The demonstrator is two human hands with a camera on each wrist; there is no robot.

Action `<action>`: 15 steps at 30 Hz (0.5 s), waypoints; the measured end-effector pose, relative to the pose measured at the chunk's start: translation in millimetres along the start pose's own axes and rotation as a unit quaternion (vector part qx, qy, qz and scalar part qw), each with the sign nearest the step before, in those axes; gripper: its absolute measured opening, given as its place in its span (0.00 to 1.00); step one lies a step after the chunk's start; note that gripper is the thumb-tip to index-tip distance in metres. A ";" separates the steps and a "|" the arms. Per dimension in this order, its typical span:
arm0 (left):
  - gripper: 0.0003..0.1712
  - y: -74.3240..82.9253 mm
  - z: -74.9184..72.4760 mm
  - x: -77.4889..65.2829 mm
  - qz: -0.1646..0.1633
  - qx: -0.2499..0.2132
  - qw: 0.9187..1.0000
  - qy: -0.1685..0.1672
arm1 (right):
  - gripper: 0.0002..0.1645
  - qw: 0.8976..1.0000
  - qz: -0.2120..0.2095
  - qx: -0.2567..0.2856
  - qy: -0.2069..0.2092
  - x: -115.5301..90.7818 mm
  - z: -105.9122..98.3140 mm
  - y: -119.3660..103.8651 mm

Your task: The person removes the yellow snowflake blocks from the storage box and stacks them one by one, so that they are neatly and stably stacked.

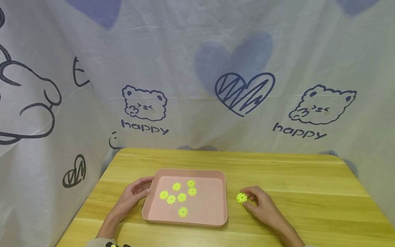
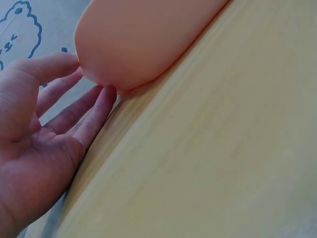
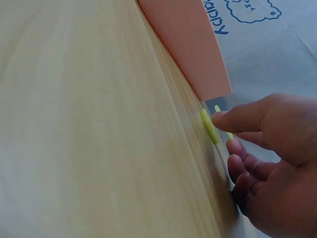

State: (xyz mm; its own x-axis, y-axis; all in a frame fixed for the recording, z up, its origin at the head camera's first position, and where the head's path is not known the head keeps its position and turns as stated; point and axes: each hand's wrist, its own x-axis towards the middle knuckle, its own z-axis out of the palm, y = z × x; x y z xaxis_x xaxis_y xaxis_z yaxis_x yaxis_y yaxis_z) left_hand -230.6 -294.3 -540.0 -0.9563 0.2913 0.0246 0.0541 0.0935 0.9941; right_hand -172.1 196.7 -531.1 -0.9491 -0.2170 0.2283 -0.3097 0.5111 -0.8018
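A pink tray [image 1: 210, 202] lies on the table with several yellow-green notched discs [image 1: 182, 197] in it, mostly toward its left half. My left hand [image 1: 132, 197] is at the tray's left side. In the left wrist view its fingertips [image 2: 110, 91] touch the outside of the tray's rounded corner [image 2: 124, 44], the fingers only loosely bent. Right of the tray, my right hand [image 1: 262, 206] pinches a notched disc [image 1: 241, 198] between thumb and fingers. The right wrist view shows two yellow edges by the thumb, one strip [image 3: 209, 127] in front of it and another partly hidden behind.
The wooden table [image 1: 308, 192] has rounded far corners. Behind it and to the left hangs a pale cloth [image 1: 185, 68] printed with hearts, bears and the word happy. The tray's raised wall [image 1: 226, 202] stands between the right hand and the discs inside.
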 end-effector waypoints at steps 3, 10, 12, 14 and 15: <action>0.28 0.3 -0.1 -0.2 0.004 0.000 1.000 -0.005 | 0.21 1.000 0.006 -0.009 0.001 -0.2 0.4 0.3; 0.29 1.9 0.9 -1.2 0.002 -0.002 1.000 -0.003 | 0.21 0.999 0.029 -0.020 -0.002 0.1 3.0 -1.1; 0.29 1.7 1.0 -0.9 0.001 0.000 1.000 -0.001 | 0.21 0.999 0.035 -0.022 0.001 0.8 3.3 -0.9; 0.29 1.5 1.2 -0.8 0.001 0.002 1.000 -0.001 | 0.21 0.999 0.036 -0.024 0.005 1.5 3.5 -0.4; 0.29 1.7 1.3 -1.0 0.002 0.002 1.000 -0.001 | 0.21 0.999 0.035 -0.025 0.007 1.7 3.7 -0.1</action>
State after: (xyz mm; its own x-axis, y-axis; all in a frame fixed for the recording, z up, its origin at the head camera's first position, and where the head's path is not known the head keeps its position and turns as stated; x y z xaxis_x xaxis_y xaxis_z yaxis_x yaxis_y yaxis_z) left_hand -229.2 -293.2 -538.5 -0.9554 0.2939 0.0278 0.0582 0.0954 0.9937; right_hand -173.5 193.1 -532.6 -0.9693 -0.1671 0.1802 -0.2439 0.5654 -0.7879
